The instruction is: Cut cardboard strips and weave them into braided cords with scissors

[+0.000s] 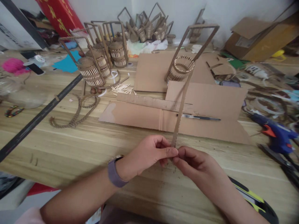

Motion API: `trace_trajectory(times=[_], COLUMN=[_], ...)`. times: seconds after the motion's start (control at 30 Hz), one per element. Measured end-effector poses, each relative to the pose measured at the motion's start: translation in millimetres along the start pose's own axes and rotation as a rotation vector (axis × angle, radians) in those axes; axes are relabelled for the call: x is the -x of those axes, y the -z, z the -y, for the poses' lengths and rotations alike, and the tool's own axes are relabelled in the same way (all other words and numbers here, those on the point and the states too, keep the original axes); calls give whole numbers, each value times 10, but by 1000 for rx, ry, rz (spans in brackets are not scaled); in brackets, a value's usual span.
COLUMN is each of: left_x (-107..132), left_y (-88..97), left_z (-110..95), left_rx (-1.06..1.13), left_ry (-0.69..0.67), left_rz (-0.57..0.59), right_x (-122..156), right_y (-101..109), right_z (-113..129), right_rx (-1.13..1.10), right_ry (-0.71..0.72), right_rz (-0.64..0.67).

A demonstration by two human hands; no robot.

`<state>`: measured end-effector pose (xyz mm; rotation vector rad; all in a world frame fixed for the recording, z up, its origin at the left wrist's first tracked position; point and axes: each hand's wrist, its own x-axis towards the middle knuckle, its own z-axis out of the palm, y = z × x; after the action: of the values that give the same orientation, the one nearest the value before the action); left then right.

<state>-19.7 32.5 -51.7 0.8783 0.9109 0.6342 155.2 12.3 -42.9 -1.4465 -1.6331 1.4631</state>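
My left hand (161, 151) and my right hand (192, 160) meet at the near end of a narrow cardboard strip (180, 113). Both pinch it between thumb and fingers. From there the strip runs up and away, over the flat cardboard pieces, towards a small round basket (179, 69) with a tall angular handle. Whether its far end touches that basket I cannot tell. A pen (201, 117) lies on the cardboard sheet (137, 115), partly crossed by the strip. The strip's very tip is hidden by my fingers.
Several finished baskets (90, 73) stand at the left back. Short sticks (123, 89) and braided rope (78, 113) lie before them. A blue glue gun (277, 133) is at the right, and a yellow-black utility knife (254, 199) lies beside my right forearm. A cardboard box (254, 39) stands behind.
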Motion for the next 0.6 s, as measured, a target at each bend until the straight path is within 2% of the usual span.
trace_trajectory(times=[0.43, 0.6], left_x=[3, 3], left_y=[-9, -39], left_z=[39, 62], left_rx=[-77, -118], left_ry=[-43, -61], left_rz=[-48, -89], right_x=[-9, 11], right_y=[-21, -44], right_z=[59, 35], right_rx=[31, 134], right_ry=[-67, -65], right_rz=[9, -17])
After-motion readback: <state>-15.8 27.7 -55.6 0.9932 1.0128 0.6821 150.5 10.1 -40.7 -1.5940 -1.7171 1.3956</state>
